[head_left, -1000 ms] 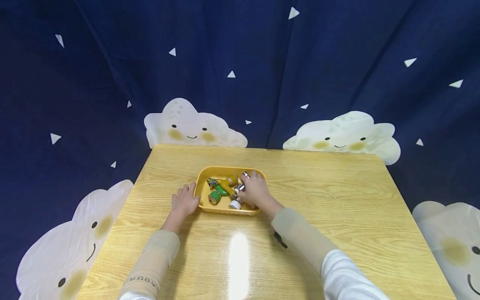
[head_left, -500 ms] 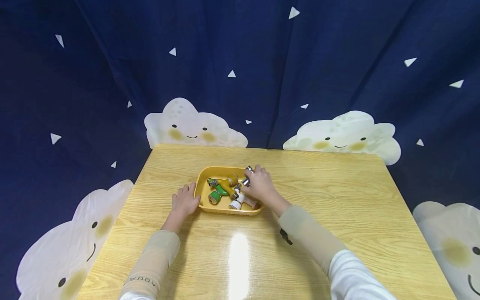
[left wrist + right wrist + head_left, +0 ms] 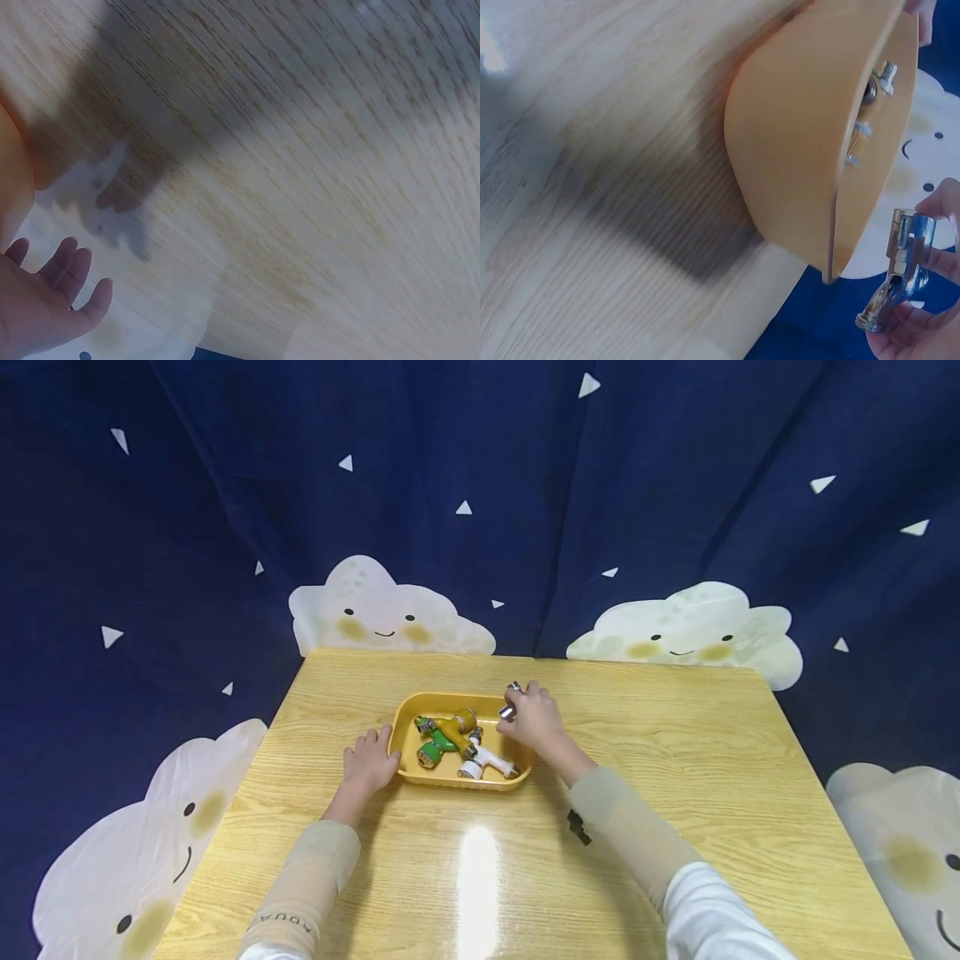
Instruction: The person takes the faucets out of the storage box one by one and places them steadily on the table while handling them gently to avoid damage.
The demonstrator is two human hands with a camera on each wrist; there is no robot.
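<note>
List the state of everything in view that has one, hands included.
Yellow tray: upright on the table
Left hand: relaxed, at the tray's left end
Right hand: gripping the chrome fitting
Chrome fitting: gripped and held up
Yellow fitting: in the tray, across the green fitting
Green fitting: partly covered
White fitting: lying in the tray

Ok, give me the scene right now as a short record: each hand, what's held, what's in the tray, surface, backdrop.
Right hand: pinching a chrome fitting
Held piece position: raised, near the tray's far right corner in the head view
Left hand: at the tray's left end, fingers relaxed; firmness of contact unclear
Tray: yellow, rounded corners
Tray contents: yellow fitting crossing over a green fitting; white fitting near the front right
Surface: wood-grain table
Backdrop: dark blue curtain with smiling clouds
</note>
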